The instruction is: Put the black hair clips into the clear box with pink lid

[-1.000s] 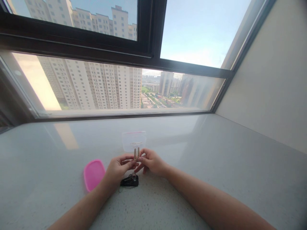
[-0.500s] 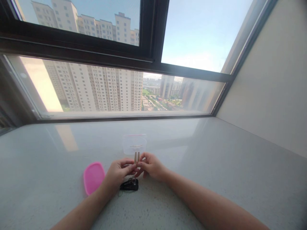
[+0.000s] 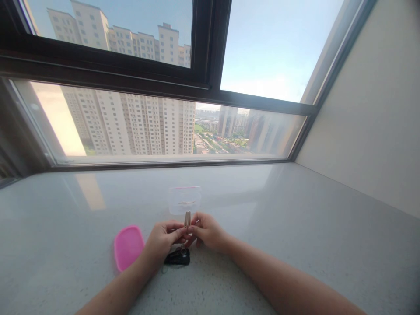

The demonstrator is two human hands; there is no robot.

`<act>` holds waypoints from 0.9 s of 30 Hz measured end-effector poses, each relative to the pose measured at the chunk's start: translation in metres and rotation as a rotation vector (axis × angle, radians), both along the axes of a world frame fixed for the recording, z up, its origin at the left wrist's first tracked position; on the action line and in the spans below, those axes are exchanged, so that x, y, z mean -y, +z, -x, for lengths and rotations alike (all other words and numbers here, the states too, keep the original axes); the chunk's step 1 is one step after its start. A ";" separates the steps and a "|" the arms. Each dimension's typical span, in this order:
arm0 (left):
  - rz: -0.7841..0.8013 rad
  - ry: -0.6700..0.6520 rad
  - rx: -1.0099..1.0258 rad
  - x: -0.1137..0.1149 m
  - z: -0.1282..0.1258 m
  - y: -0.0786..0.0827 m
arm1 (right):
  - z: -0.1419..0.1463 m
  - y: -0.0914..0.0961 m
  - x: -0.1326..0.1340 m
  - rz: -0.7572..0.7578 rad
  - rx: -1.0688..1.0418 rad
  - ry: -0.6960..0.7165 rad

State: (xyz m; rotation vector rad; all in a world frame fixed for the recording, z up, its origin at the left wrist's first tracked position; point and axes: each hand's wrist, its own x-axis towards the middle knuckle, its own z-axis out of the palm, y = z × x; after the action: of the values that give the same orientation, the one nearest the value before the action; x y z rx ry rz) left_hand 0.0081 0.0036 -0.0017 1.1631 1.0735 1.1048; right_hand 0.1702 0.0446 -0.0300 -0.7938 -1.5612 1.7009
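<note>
My left hand [image 3: 164, 236] is closed in a pinch on a slim gold-brown piece [image 3: 187, 218] that looks like a small metal clip. My right hand [image 3: 206, 232] meets it from the other side, its thumb and fingers closed on a like piece pressed against the first. Both pieces point upward, and fingers hide their lower ends. Just below the fingertips, a black flat object [image 3: 179, 257] lies on the counter with a small ring [image 3: 183, 251] on top. Behind the hands stands a clear plastic box [image 3: 175, 208] with a thin light stick-like thing [image 3: 187, 202] in it.
A pink lid [image 3: 128, 247] lies by my left forearm. The pale speckled counter [image 3: 295, 227] runs back to a dark-framed window [image 3: 164, 165]. A plain wall [image 3: 370, 109] closes off the right side.
The two gold-brown pieces, a little apart before, have come together side by side between my fingertips. The whole view has shifted slightly; the box, lid and black object stay in place.
</note>
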 end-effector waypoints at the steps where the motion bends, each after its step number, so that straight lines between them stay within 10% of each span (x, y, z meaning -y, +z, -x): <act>1: 0.001 0.000 -0.007 0.000 0.000 0.000 | 0.000 0.000 0.000 0.000 0.000 0.000; 27: 0.017 -0.018 -0.008 -0.004 0.001 -0.005 | 0.001 0.003 0.000 0.030 0.031 -0.023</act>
State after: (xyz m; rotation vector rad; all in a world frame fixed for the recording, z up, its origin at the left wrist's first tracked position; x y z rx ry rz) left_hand 0.0073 0.0073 -0.0067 1.1624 1.0746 1.0755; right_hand 0.1694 0.0446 -0.0270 -0.8537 -1.5453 1.7068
